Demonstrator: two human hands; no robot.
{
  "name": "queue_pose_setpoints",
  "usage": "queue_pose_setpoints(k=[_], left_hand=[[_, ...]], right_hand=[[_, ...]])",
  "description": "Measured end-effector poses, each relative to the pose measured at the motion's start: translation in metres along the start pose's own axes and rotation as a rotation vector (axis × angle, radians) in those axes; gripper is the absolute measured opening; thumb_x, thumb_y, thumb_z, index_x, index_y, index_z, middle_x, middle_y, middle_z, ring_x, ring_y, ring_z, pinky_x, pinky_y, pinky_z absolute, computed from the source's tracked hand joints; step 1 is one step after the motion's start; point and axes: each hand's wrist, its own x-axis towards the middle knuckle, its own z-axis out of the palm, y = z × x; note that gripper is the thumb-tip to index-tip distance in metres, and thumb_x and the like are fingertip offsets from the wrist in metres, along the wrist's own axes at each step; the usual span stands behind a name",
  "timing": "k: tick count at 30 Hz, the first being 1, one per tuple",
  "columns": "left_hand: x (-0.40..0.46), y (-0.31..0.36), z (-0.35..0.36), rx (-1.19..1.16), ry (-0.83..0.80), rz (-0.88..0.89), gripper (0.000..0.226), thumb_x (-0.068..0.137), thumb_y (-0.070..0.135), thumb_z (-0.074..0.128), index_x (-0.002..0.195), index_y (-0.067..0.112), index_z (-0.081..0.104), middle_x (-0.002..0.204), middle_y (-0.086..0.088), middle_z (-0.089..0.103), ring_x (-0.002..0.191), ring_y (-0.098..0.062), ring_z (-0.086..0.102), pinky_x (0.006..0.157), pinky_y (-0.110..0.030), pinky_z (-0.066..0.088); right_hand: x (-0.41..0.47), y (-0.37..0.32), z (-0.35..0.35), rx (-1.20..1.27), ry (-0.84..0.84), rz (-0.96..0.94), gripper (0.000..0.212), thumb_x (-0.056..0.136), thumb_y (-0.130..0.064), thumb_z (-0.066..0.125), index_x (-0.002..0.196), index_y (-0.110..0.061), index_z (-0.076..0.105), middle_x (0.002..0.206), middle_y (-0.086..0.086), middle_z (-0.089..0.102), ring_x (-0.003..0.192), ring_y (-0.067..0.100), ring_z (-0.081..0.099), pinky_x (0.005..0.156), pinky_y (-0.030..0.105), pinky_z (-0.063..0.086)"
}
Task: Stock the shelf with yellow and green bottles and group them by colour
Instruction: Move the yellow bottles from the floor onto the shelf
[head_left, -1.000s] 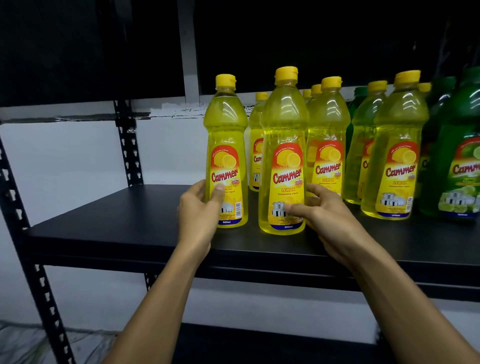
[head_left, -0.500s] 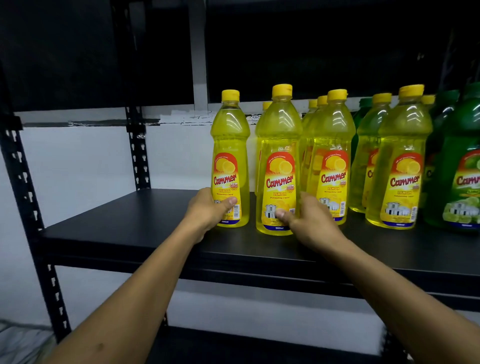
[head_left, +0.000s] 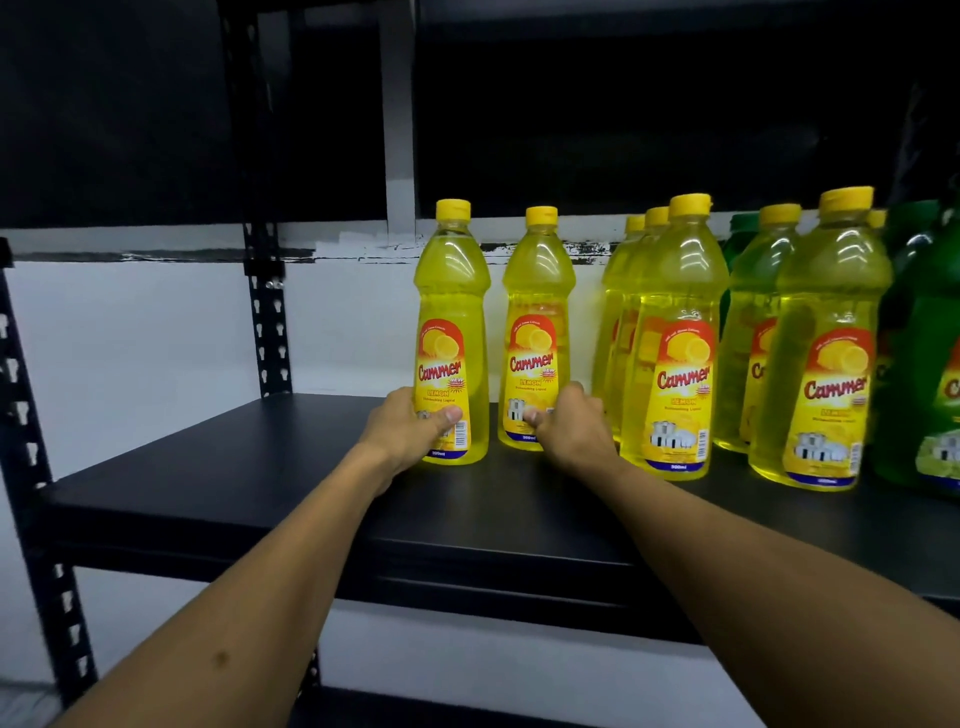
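Note:
Two yellow Cammer bottles stand upright at mid-depth on the black shelf (head_left: 218, 467). My left hand (head_left: 402, 434) grips the base of the left yellow bottle (head_left: 451, 312), thumb across its label. My right hand (head_left: 569, 428) grips the base of the second yellow bottle (head_left: 540, 312). To the right stands a group of several more yellow bottles (head_left: 675, 322), in rows running back. Green bottles (head_left: 930, 338) stand at the far right, and one green cap shows behind the yellow rows.
The left part of the shelf is bare black board. Black perforated uprights (head_left: 265, 312) stand at the left and back-left. A white wall lies behind, a dark shelf above. Another dark shelf shows below.
Both hands have pushed their two yellow bottles further back on the shelf. The right-hand bottle now stands apart from the group at the right, with a gap between them.

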Motion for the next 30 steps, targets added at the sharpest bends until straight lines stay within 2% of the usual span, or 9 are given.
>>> queue_pose_setpoints(k=[2,8,20,22,24,26,27,28,30], left_hand=[[0.003,-0.003,-0.001,-0.028,-0.011,0.012,0.028,0.090,0.032,0.066,0.114,0.020,0.062,0.115,-0.006,0.070,0.103,-0.023,0.067,0.100,-0.048,0.049],[0.007,-0.013,-0.001,-0.092,-0.002,0.024,0.042,0.086,0.035,0.069,0.122,0.017,0.060,0.116,-0.003,0.070,0.103,-0.020,0.068,0.099,-0.047,0.050],[0.006,-0.015,-0.001,-0.144,-0.010,0.044,0.039,0.085,0.034,0.070,0.119,0.018,0.062,0.114,-0.002,0.071,0.102,-0.019,0.069,0.099,-0.044,0.051],[0.002,-0.012,0.000,-0.128,-0.009,0.033,0.041,0.084,0.034,0.072,0.121,0.018,0.061,0.116,-0.002,0.070,0.102,-0.018,0.068,0.097,-0.040,0.052],[-0.003,-0.009,0.000,-0.086,0.004,0.029,0.043,0.083,0.031,0.075,0.121,0.018,0.059,0.117,-0.002,0.069,0.102,-0.017,0.068,0.094,-0.037,0.053],[-0.010,-0.008,-0.004,0.044,0.037,0.021,0.045,0.082,0.028,0.076,0.122,0.018,0.057,0.122,-0.001,0.066,0.105,-0.018,0.065,0.094,-0.035,0.051],[-0.015,-0.007,-0.010,0.205,0.040,0.005,0.047,0.084,0.030,0.074,0.125,0.018,0.055,0.126,0.000,0.063,0.110,-0.019,0.062,0.093,-0.033,0.049],[-0.019,-0.009,-0.016,0.415,0.024,-0.024,0.052,0.086,0.035,0.069,0.131,0.015,0.051,0.129,-0.002,0.059,0.116,-0.022,0.058,0.094,-0.033,0.047],[-0.024,-0.014,-0.031,0.720,-0.040,-0.123,0.061,0.089,0.050,0.058,0.134,0.011,0.047,0.135,-0.008,0.054,0.120,-0.027,0.054,0.097,-0.038,0.047]], right_hand=[[0.008,0.002,0.003,0.001,0.009,0.011,0.048,0.092,-0.036,0.064,0.124,-0.004,0.047,0.124,0.016,0.059,0.111,0.035,0.059,0.092,0.048,0.052],[0.027,0.012,0.008,0.025,-0.038,-0.002,0.045,0.093,-0.035,0.061,0.124,-0.005,0.047,0.125,0.015,0.059,0.111,0.033,0.059,0.092,0.047,0.052],[0.035,0.025,0.015,0.036,-0.062,-0.055,0.047,0.096,-0.037,0.057,0.130,-0.008,0.043,0.130,0.014,0.057,0.115,0.032,0.058,0.094,0.046,0.051],[0.032,0.025,0.013,0.028,0.001,-0.153,0.051,0.094,-0.036,0.059,0.133,-0.009,0.040,0.130,0.013,0.056,0.115,0.031,0.058,0.094,0.045,0.052],[0.025,0.021,0.008,-0.018,0.167,-0.348,0.053,0.094,-0.034,0.059,0.136,-0.007,0.039,0.130,0.015,0.053,0.117,0.031,0.055,0.095,0.044,0.050],[0.013,0.013,0.004,-0.114,0.328,-0.544,0.053,0.097,-0.034,0.054,0.137,-0.002,0.041,0.134,0.020,0.050,0.122,0.034,0.050,0.100,0.046,0.046],[0.008,0.008,0.003,-0.146,0.364,-0.615,0.054,0.097,-0.036,0.052,0.137,0.000,0.042,0.135,0.021,0.049,0.124,0.035,0.048,0.101,0.048,0.045],[0.002,0.004,0.003,-0.149,0.353,-0.655,0.056,0.097,-0.038,0.050,0.138,-0.001,0.042,0.137,0.021,0.049,0.125,0.035,0.048,0.101,0.050,0.044],[-0.008,-0.004,0.008,-0.061,0.174,-0.604,0.066,0.096,-0.046,0.052,0.145,-0.006,0.034,0.144,0.015,0.045,0.130,0.030,0.045,0.104,0.046,0.042]])
